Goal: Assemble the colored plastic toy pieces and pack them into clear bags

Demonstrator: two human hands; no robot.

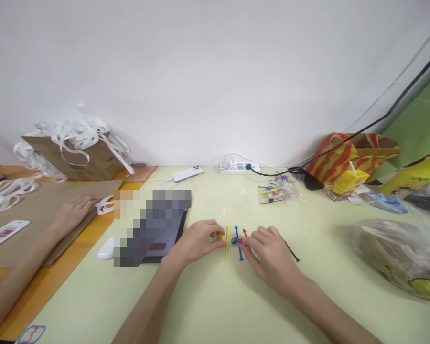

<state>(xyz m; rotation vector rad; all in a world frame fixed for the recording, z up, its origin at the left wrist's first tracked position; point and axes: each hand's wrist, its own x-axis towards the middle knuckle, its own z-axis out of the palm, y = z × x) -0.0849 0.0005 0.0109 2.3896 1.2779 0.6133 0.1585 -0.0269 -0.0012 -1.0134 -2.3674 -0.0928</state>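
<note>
Plain white wall [215, 71] straight ahead, evenly lit, no shadows of note. Pale yellow-green tabletop [218, 301] beneath and all around, meeting the wall beyond. Orange table surface [57, 282] adjoining on the far left. Green panel [421, 129] leaning in the right corner, black cable [397, 107] slanting down across the wall.

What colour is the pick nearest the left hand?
Yellow pick, beside the left hand; head view.
</note>
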